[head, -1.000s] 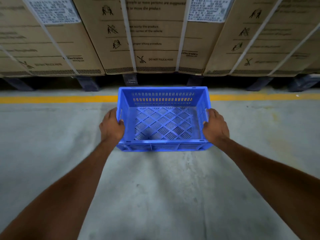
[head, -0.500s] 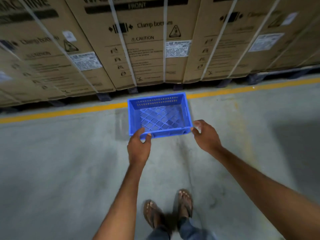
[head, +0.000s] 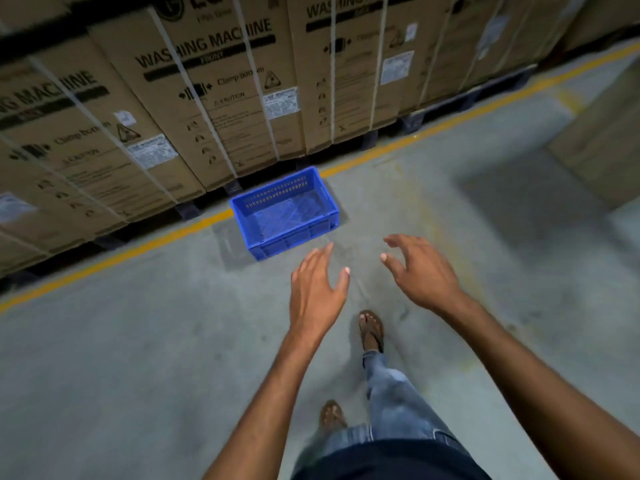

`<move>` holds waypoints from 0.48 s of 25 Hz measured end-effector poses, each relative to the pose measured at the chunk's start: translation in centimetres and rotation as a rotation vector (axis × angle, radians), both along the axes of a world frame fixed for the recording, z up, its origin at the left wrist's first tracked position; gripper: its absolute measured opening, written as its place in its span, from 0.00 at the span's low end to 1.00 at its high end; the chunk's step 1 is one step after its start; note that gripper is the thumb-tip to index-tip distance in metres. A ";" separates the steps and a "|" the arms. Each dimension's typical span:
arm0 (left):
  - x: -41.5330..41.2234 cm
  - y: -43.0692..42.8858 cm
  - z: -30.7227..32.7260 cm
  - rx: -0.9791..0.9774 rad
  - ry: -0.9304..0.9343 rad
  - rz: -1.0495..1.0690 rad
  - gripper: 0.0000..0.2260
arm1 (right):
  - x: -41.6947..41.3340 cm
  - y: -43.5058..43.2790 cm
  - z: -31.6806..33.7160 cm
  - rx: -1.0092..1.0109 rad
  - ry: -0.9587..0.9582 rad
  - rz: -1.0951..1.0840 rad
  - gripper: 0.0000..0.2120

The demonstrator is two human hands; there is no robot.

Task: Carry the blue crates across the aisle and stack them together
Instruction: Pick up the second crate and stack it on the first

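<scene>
While both hands hang in the air with nothing in them, the crate point(head: 294, 237) sits on the floor point(head: 138, 358), far from the person and a bit to the left. It is blue, it has no lid, and nothing shows inside it. Its far wall has little slots, and its bottom is too blurry to make out well. It sits on top of the yellow line point(head: 145, 247) painted on the floor, just in front of the boxes point(head: 214, 98).

The left hand point(head: 315, 292) is nearer than the crate and does not touch it. Its fingers point(head: 327, 251) are straight and close together, pointing toward the crate, with the thumb out to the right. The right hand point(head: 426, 275) is beside it on the right, also apart from the crate. Its fingers point(head: 394, 241) are spread wide and bent a little, like a claw, and they hold nothing.

The boxes are big and brown and stand in a row along the far side. They say WASHING MACHINE, and white straps point(head: 196, 98) run over them. They stand on dark pallets point(head: 188, 211). Another brown box point(head: 602, 143) is at the far right, and it is blurry.

Near the bottom are two feet in brown sandals point(head: 370, 329) and blue jeans point(head: 391, 393). One foot is farther out than the other.
</scene>
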State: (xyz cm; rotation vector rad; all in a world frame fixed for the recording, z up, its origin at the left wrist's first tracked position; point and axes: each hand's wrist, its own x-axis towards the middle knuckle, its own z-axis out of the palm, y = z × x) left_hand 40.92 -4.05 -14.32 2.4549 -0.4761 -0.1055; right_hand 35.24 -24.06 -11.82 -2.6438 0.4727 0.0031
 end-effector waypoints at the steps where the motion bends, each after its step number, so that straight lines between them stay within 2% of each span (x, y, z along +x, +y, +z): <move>1: -2.7 0.1 0.8 -0.003 -0.036 -0.062 0.23 | -3.3 0.6 0.8 -0.009 -0.016 -0.048 0.20; 4: -9.7 0.1 2.7 -0.025 -0.114 -0.218 0.19 | -13.6 1.7 2.4 -0.034 -0.031 -0.171 0.20; 12: -28.5 -7.2 4.0 -0.008 -0.194 -0.768 0.21 | -42.3 2.4 1.8 -0.013 0.008 -0.593 0.18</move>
